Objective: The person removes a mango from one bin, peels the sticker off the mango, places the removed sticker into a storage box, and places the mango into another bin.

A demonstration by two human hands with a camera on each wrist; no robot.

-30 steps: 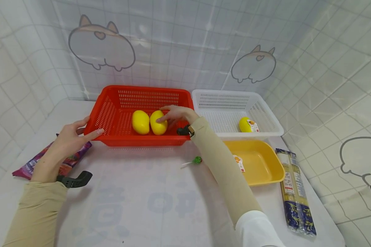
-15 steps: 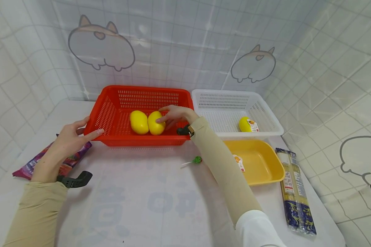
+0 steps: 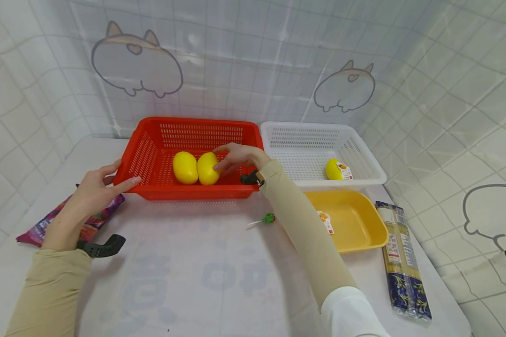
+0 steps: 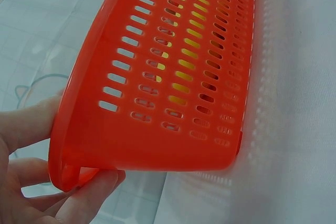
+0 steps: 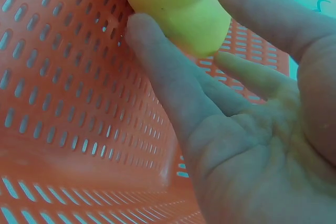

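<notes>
Two smooth yellow mangoes lie side by side in the red basket: a left mango and a right mango. My right hand reaches into the basket, its fingers touching the near end of the right mango. In the right wrist view those fingers are long and spread along the sides of the mango, with the palm off it. At the basket's front left corner, my left hand grips the rim between thumb and fingers. The left wrist view shows the basket's slotted wall beside this hand.
A white basket with one labelled yellow mango stands to the right. In front of it is a yellow tub, partly behind my right sleeve. A green lollipop, a purple packet and packs of noodles lie on the table.
Both mangoes have slid left inside the red basket, the right one pressed against the left. My right fingers have reached slightly further left. My left hand has stayed on the rim.
</notes>
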